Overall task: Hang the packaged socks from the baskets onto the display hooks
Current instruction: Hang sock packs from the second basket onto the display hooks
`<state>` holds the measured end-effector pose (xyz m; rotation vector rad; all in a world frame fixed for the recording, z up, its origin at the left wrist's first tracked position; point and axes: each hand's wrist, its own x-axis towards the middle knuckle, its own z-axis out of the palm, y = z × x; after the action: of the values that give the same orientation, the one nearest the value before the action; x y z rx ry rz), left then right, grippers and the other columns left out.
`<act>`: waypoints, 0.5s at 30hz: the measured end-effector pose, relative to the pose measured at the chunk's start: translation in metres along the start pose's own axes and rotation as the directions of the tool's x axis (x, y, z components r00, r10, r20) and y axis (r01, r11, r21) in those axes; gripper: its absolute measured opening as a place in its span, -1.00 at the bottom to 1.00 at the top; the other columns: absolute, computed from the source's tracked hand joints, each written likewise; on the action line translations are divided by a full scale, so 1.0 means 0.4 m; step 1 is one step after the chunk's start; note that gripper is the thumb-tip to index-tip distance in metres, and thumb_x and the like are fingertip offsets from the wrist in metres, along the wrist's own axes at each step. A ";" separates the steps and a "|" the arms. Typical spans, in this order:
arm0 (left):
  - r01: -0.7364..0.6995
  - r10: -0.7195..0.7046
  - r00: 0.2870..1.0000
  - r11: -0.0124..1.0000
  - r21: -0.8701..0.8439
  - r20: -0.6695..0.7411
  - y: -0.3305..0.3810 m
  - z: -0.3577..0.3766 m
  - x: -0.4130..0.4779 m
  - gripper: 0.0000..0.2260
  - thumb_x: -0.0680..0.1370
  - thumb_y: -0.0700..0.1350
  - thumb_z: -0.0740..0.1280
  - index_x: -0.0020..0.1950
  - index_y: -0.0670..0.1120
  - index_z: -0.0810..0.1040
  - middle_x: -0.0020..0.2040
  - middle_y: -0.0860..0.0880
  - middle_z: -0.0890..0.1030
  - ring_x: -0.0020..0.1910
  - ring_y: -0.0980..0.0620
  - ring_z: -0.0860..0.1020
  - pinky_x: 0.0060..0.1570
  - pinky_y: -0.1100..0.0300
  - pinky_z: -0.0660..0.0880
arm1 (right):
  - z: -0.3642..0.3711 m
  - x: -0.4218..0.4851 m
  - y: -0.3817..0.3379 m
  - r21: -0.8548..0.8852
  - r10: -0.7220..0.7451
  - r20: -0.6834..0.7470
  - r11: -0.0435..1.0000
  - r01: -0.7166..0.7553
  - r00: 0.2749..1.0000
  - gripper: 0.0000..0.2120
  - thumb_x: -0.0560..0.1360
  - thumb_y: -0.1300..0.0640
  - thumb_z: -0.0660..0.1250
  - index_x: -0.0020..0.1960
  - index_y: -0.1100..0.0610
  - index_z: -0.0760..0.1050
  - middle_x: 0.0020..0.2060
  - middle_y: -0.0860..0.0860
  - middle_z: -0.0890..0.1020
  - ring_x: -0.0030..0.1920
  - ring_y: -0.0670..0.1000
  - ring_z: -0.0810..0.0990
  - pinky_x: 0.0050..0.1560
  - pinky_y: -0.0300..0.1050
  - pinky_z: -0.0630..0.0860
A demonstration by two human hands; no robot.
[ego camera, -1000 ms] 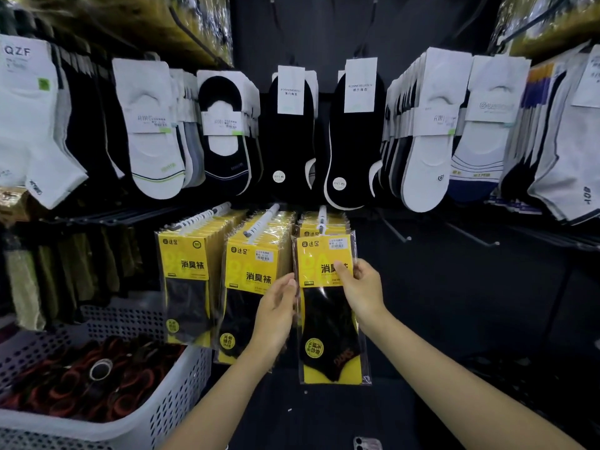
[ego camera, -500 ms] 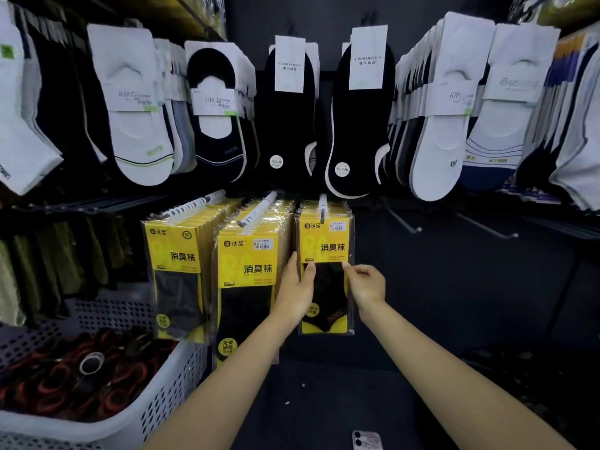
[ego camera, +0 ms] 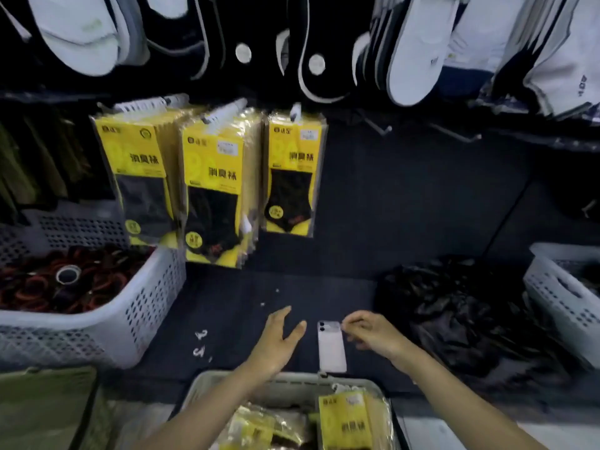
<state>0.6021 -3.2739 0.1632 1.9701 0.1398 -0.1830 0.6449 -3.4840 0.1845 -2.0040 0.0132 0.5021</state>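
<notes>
The packaged socks (ego camera: 352, 417) left to hang lie in the basket (ego camera: 259, 383) right under your arms, handy for picking. Three rows hang on the display hooks (ego camera: 295, 110), labels facing out for shoppers. Your left grip (ego camera: 279, 339) is spread wide and empty. Your right grip (ego camera: 373, 332), loosely curled beside the phone (ego camera: 331, 347) on the worktop (ego camera: 227, 303), holds nothing I can see.

Dim overall, with the dark shelf swallowing detail. Motion blur smears everything, worst on the hanging white socks (ego camera: 418, 47) above. Glare streaks the yellow sock packets (ego camera: 214, 177); wide-angle distortion bends the edges.
</notes>
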 end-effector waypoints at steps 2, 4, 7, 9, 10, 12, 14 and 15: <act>0.092 -0.090 0.993 0.995 -0.028 0.076 -0.093 0.069 -0.067 -0.53 0.61 0.02 0.21 0.48 -0.08 0.22 0.39 -0.01 0.29 0.38 0.11 0.35 0.23 0.36 0.31 | 0.016 -0.043 0.116 -0.103 0.125 0.040 0.987 -0.120 0.991 -0.89 0.51 0.11 0.38 -0.01 0.14 0.54 -0.13 0.05 0.62 -0.20 -0.07 0.56 -0.21 -0.26 0.48; 0.158 -0.146 0.978 0.985 -0.072 0.148 -0.176 0.133 -0.124 -0.69 0.61 -0.09 0.24 0.35 -0.06 0.34 0.17 0.02 0.46 0.10 0.23 0.52 -0.07 0.54 0.37 | 0.032 -0.084 0.209 -0.145 0.242 0.033 0.961 -0.235 0.970 -0.75 0.51 0.11 0.39 0.07 0.27 0.54 -0.10 0.16 0.60 -0.19 -0.02 0.50 -0.25 -0.24 0.42; 0.256 -0.229 0.945 0.962 -0.093 0.232 -0.273 0.209 -0.182 -0.68 0.60 -0.13 0.24 0.35 -0.16 0.37 0.24 -0.08 0.50 0.13 0.07 0.49 -0.13 0.56 0.41 | 0.054 -0.125 0.292 -0.165 0.299 -0.023 0.940 -0.299 0.954 -0.63 0.51 0.13 0.38 0.16 0.41 0.51 0.07 0.35 0.59 -0.14 0.04 0.58 -0.22 -0.24 0.46; 0.309 -0.272 0.918 0.947 -0.088 0.290 -0.306 0.237 -0.202 -0.52 0.57 0.02 0.23 0.41 -0.20 0.31 0.34 -0.10 0.44 0.18 0.02 0.48 0.00 0.38 0.47 | 0.068 -0.136 0.324 -0.162 0.299 -0.057 0.939 -0.304 0.953 -0.70 0.50 0.15 0.40 0.13 0.34 0.54 0.09 0.23 0.62 0.09 0.15 0.61 0.02 -0.13 0.49; 0.329 -0.290 0.900 0.941 -0.073 0.325 -0.314 0.245 -0.209 -0.45 0.55 0.10 0.20 0.44 -0.17 0.28 0.37 -0.09 0.42 0.15 0.06 0.49 -0.03 0.38 0.46 | 0.077 -0.142 0.334 -0.150 0.305 -0.073 0.938 -0.313 0.949 -0.70 0.49 0.16 0.41 0.13 0.32 0.53 0.08 0.21 0.62 0.16 0.17 0.59 0.07 -0.10 0.48; 0.346 -0.303 0.873 0.937 -0.047 0.382 -0.324 0.254 -0.218 -0.48 0.60 0.11 0.14 0.50 -0.08 0.18 0.45 -0.07 0.34 -0.03 0.25 0.49 -0.19 0.53 0.41 | 0.093 -0.148 0.347 -0.098 0.321 -0.107 0.938 -0.331 0.941 -0.59 0.47 0.14 0.44 0.23 0.34 0.48 0.16 0.20 0.59 0.20 0.15 0.56 0.14 -0.12 0.46; 0.341 -0.305 0.866 0.940 -0.021 0.396 -0.333 0.257 -0.220 -0.50 0.63 0.10 0.10 0.53 -0.02 0.12 0.48 -0.03 0.29 -0.12 0.37 0.42 -0.15 0.56 0.38 | 0.105 -0.147 0.356 -0.061 0.297 -0.136 0.950 -0.307 0.945 -0.53 0.45 0.13 0.47 0.24 0.37 0.47 0.15 0.20 0.59 0.19 0.14 0.56 0.13 -0.17 0.44; 0.338 -0.307 0.863 0.941 -0.005 0.401 -0.335 0.259 -0.221 -0.50 0.63 0.11 0.09 0.54 -0.01 0.11 0.49 -0.02 0.28 -0.07 0.37 0.42 -0.06 0.51 0.36 | 0.111 -0.144 0.359 -0.059 0.284 -0.125 0.954 -0.293 0.951 -0.55 0.44 0.12 0.47 0.21 0.37 0.50 0.12 0.20 0.61 0.16 0.13 0.58 0.11 -0.18 0.45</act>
<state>0.4841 -3.3176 0.0192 1.7828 0.2093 -0.7807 0.5452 -3.5261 0.0653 -2.1163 0.3692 0.5783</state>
